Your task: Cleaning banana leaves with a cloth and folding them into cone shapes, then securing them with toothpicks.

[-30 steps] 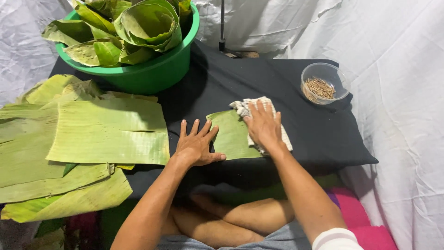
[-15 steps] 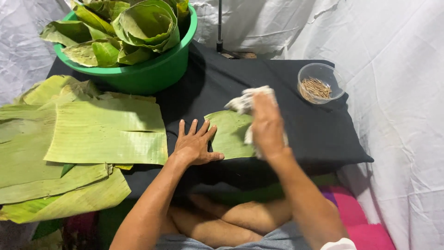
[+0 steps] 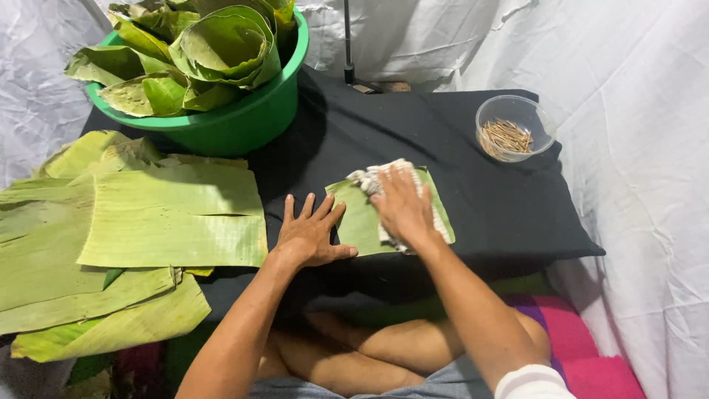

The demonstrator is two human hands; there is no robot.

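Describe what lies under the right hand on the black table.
A white cloth lies under the right hand, on a small green leaf piece. Most of the cloth is covered by the hand.

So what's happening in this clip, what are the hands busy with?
A person sitting cross-legged works at a black-covered table. The right hand presses a white cloth onto a small piece of banana leaf, while the left hand lies flat at the leaf's left edge, holding it down. A stack of flat leaves lies to the left, a green basin of rolled leaves stands behind, and a clear bowl of small sticks sits at the far right.
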